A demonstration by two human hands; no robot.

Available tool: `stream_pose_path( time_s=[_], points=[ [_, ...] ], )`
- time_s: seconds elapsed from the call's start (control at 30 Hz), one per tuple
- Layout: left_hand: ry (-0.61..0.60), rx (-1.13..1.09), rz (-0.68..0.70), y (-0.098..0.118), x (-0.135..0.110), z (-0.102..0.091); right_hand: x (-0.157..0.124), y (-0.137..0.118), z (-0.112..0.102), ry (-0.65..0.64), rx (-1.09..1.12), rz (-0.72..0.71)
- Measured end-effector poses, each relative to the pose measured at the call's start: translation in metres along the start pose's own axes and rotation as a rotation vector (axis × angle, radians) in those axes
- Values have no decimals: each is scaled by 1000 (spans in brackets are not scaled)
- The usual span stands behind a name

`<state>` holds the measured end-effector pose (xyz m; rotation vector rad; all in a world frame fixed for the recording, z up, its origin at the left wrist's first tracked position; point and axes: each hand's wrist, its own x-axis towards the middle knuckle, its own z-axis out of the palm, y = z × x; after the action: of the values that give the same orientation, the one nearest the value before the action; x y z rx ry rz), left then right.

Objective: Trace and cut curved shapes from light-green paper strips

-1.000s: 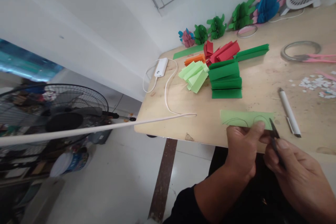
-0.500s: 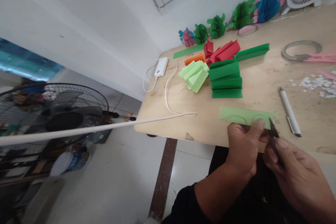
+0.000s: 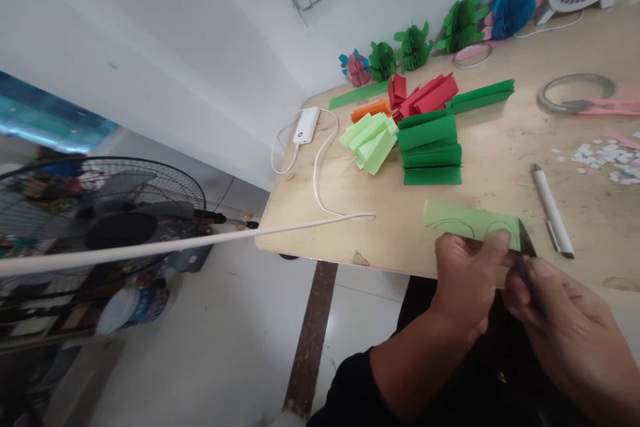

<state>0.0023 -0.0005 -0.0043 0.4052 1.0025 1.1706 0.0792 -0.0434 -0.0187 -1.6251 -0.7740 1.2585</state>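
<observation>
My left hand (image 3: 467, 267) pinches the lower edge of a light green paper strip (image 3: 477, 217), its thumb lying on top. Two curved pencil-like outlines are drawn on the strip, and the thumb covers part of the right one. My right hand (image 3: 555, 307) grips a pair of dark scissors (image 3: 527, 240); its fingers hide most of the handles. The blades point away from me at the strip's right end, close beside the right outline. Whether they bite into the paper I cannot tell.
Folded green paper (image 3: 431, 157), pale green paper (image 3: 370, 143) and red paper (image 3: 430, 95) lie beyond the strip. A white pen (image 3: 553, 210) rests to the right, near paper scraps (image 3: 607, 159). A white cable (image 3: 200, 240) crosses the table's left edge. Paper figures (image 3: 414, 48) line the wall.
Both hands, the paper strip and the scissors have shifted slightly to the right together. The holds look the same.
</observation>
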Motion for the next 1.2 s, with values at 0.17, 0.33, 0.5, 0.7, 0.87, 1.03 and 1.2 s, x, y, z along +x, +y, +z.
stream_pose_path(
  time_s=[0.17,0.33,0.5,0.7,0.87,1.03,1.2],
  points=[
    [2,-2,-7,-2,0,0,0,1,1,-23,25,-14],
    [-12,1,4,-2,0,-1,-1,0,0,-23,16,-5],
    [-17,10,10,-1,-2,-1,0,1,1,-10,12,-9],
    [-10,17,2,-1,-2,-2,0,14,-2,-35,44,5],
    [-21,32,-1,-3,-2,-6,-1,16,-5,-47,34,22],
    [-50,48,-4,-2,-3,-10,-1,18,-7,-46,59,19],
    [-82,28,-29,2,-3,-11,-2,15,-7,-53,41,27]
  ],
)
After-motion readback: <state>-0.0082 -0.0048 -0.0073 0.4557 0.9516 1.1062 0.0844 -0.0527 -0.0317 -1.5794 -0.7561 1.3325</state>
